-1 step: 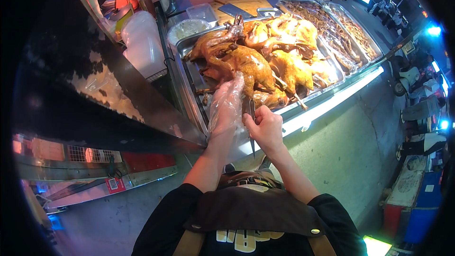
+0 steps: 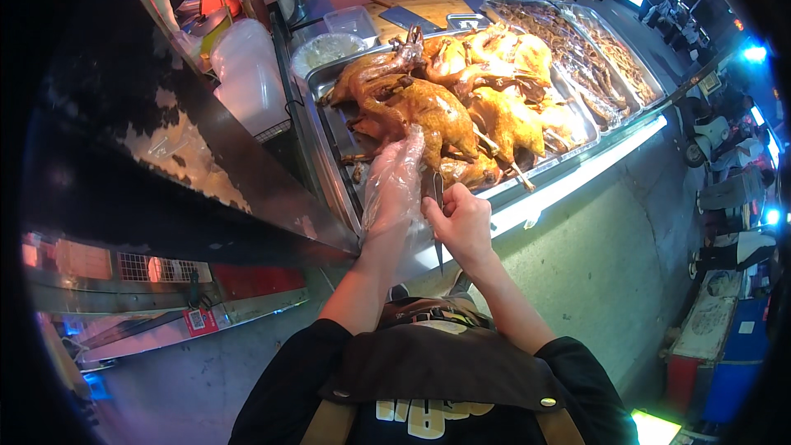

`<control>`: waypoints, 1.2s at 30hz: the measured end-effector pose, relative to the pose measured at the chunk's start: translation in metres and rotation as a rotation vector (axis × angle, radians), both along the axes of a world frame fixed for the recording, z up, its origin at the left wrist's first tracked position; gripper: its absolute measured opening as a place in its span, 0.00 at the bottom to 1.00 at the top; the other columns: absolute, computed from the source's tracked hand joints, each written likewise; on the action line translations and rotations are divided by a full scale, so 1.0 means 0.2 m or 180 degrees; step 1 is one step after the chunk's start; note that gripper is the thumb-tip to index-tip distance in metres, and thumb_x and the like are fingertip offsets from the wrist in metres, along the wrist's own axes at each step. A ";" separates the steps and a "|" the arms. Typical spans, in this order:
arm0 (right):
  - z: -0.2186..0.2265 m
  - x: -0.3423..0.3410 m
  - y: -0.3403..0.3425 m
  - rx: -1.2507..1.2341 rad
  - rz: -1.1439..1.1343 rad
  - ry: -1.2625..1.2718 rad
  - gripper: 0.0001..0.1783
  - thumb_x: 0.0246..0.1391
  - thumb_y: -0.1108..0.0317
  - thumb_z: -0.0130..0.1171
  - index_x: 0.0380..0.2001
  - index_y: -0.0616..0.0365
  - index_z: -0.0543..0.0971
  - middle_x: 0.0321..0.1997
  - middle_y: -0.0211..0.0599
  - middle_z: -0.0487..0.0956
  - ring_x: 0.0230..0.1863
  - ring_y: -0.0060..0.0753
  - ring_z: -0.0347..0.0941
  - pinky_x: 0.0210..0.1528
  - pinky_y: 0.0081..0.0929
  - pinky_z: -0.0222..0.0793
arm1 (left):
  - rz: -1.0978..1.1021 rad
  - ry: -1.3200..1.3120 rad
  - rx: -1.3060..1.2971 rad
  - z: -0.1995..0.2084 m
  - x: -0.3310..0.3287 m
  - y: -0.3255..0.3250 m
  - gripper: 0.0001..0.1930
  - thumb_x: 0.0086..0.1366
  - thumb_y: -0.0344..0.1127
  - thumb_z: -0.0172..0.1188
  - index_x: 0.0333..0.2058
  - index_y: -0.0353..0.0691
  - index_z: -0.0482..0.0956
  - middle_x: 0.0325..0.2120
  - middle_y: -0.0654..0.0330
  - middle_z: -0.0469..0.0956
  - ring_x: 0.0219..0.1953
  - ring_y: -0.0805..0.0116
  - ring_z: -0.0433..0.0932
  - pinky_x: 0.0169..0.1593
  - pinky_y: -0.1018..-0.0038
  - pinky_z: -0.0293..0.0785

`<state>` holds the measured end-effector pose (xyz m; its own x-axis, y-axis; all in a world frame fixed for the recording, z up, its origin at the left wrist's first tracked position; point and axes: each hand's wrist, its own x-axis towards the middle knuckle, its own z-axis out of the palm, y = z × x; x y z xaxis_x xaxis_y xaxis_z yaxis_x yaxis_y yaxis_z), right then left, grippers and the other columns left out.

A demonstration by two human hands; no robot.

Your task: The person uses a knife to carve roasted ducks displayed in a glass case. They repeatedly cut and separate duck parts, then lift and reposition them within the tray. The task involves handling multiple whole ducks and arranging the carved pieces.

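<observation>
Roasted whole ducks with glossy golden-brown skin lie piled in a metal tray [image 2: 334,148]. My left hand [image 2: 394,173], in a clear loose plastic glove, grips the near side of the front roast duck [image 2: 428,111]; its fingertips are partly hidden against the bird. Just to the right, my bare right hand [image 2: 463,218] is closed around slim metal tweezers [image 2: 439,235]. One end of the tweezers reaches up to the duck's lower edge, and the pointed end hangs toward me. Whether the upper end pinches anything is too small to tell.
Beyond the ducks are a cleaver [image 2: 409,20] on a wooden board [image 2: 432,10] and trays of dark cooked meat [image 2: 568,49]. Plastic bags [image 2: 247,62] hang at the left, above a dark panel [image 2: 272,189]. A bright light strip [image 2: 593,163] edges the counter. People stand far right.
</observation>
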<state>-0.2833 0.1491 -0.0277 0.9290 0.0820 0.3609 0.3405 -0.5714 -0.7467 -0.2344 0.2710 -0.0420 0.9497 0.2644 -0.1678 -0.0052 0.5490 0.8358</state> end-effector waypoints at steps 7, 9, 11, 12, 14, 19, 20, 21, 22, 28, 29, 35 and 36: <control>0.03 -0.01 0.00 -0.0167 0.0016 -0.0055 0.17 0.49 0.65 0.71 0.20 0.62 0.73 0.13 0.37 0.75 0.14 0.28 0.72 0.20 0.27 0.66 | 0.0092 0.0162 0.0180 0.05 -0.02 -0.01 0.18 0.71 0.45 0.59 0.44 0.32 0.80 0.32 0.69 0.75 0.33 0.82 0.68 0.38 0.81 0.65; 0.03 -0.01 0.00 -0.0207 0.0013 -0.0070 0.17 0.49 0.65 0.71 0.20 0.62 0.73 0.13 0.37 0.76 0.14 0.28 0.72 0.20 0.27 0.66 | 0.0074 0.0086 0.0121 0.05 -0.02 -0.01 0.19 0.71 0.45 0.59 0.45 0.32 0.80 0.32 0.69 0.76 0.33 0.82 0.68 0.38 0.81 0.65; 0.03 -0.01 0.00 -0.0201 0.0015 -0.0047 0.17 0.49 0.65 0.70 0.20 0.62 0.73 0.13 0.37 0.76 0.14 0.29 0.73 0.20 0.27 0.66 | 0.0066 0.0063 0.0115 0.05 -0.02 -0.01 0.19 0.71 0.45 0.59 0.45 0.32 0.80 0.32 0.69 0.76 0.34 0.82 0.68 0.39 0.81 0.65; 0.02 0.00 0.00 -0.0176 0.0018 -0.0017 0.17 0.49 0.65 0.70 0.20 0.62 0.73 0.13 0.37 0.76 0.14 0.29 0.72 0.20 0.27 0.66 | 0.0068 0.0077 0.0140 0.04 -0.02 -0.01 0.19 0.71 0.45 0.59 0.44 0.32 0.80 0.33 0.69 0.76 0.34 0.82 0.68 0.39 0.81 0.65; 0.02 0.00 0.00 -0.0163 0.0026 -0.0002 0.17 0.50 0.65 0.70 0.21 0.62 0.73 0.13 0.37 0.76 0.14 0.28 0.73 0.20 0.27 0.66 | 0.0046 0.0064 0.0119 0.02 -0.02 0.00 0.19 0.71 0.46 0.59 0.44 0.32 0.80 0.33 0.69 0.75 0.34 0.82 0.68 0.39 0.81 0.65; -0.02 0.00 -0.01 0.0006 0.0007 0.0382 0.16 0.49 0.61 0.69 0.24 0.58 0.73 0.17 0.42 0.75 0.21 0.50 0.75 0.25 0.44 0.69 | -0.0135 0.0055 0.0165 -0.06 0.00 0.01 0.19 0.71 0.48 0.59 0.43 0.34 0.81 0.33 0.68 0.75 0.35 0.80 0.68 0.41 0.79 0.66; -0.04 0.02 0.00 0.0009 0.0033 -0.0013 0.18 0.54 0.62 0.68 0.22 0.62 0.73 0.13 0.36 0.76 0.12 0.27 0.76 0.17 0.26 0.68 | -0.0069 0.0052 0.0332 -0.05 0.00 0.02 0.20 0.70 0.49 0.58 0.43 0.34 0.81 0.33 0.66 0.76 0.36 0.79 0.69 0.41 0.78 0.67; -0.01 0.01 0.00 -0.0029 -0.0009 0.0129 0.18 0.54 0.62 0.68 0.22 0.62 0.73 0.12 0.38 0.76 0.13 0.29 0.76 0.18 0.28 0.69 | 0.0000 0.0084 0.0566 -0.07 0.00 0.02 0.21 0.70 0.51 0.58 0.43 0.34 0.81 0.33 0.65 0.76 0.36 0.77 0.70 0.42 0.76 0.68; -0.01 0.01 0.01 -0.0101 -0.0015 0.0044 0.18 0.54 0.62 0.68 0.22 0.61 0.73 0.13 0.39 0.76 0.13 0.31 0.76 0.18 0.29 0.70 | 0.0091 0.0123 0.0824 -0.08 0.00 0.02 0.22 0.70 0.52 0.58 0.43 0.34 0.80 0.33 0.63 0.77 0.36 0.76 0.71 0.42 0.75 0.69; 0.03 0.02 0.02 0.0029 0.0011 0.0081 0.16 0.51 0.63 0.68 0.20 0.60 0.73 0.14 0.43 0.75 0.16 0.43 0.74 0.22 0.37 0.68 | 0.0120 -0.0137 0.0282 -0.12 0.02 0.01 0.21 0.71 0.50 0.57 0.40 0.34 0.80 0.29 0.69 0.75 0.32 0.80 0.70 0.36 0.77 0.68; 0.02 0.01 0.02 0.0028 0.0022 0.0051 0.16 0.51 0.63 0.67 0.21 0.59 0.72 0.14 0.44 0.74 0.18 0.47 0.74 0.22 0.40 0.68 | 0.0051 -0.0111 0.0260 -0.09 0.01 0.00 0.20 0.71 0.50 0.57 0.40 0.34 0.80 0.29 0.69 0.75 0.32 0.80 0.70 0.36 0.77 0.68; 0.01 0.01 0.01 0.0036 0.0029 -0.0425 0.16 0.51 0.66 0.67 0.19 0.60 0.71 0.14 0.43 0.70 0.16 0.44 0.69 0.20 0.36 0.64 | 0.0004 0.0093 0.0405 0.08 -0.06 0.00 0.20 0.71 0.49 0.58 0.43 0.35 0.80 0.33 0.64 0.78 0.36 0.77 0.72 0.42 0.77 0.70; 0.02 0.02 0.01 0.0075 0.0151 -0.0400 0.16 0.51 0.66 0.67 0.19 0.60 0.71 0.14 0.43 0.70 0.15 0.44 0.69 0.20 0.36 0.64 | 0.0047 0.0197 0.0543 0.08 -0.07 0.01 0.20 0.71 0.49 0.58 0.44 0.35 0.81 0.34 0.63 0.78 0.36 0.77 0.72 0.43 0.77 0.70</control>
<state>-0.2802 0.1518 -0.0238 0.8715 0.1149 0.4767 0.4586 -0.5352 -0.7094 -0.2481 0.2730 -0.0252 0.9347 0.3080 -0.1774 0.0422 0.3995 0.9158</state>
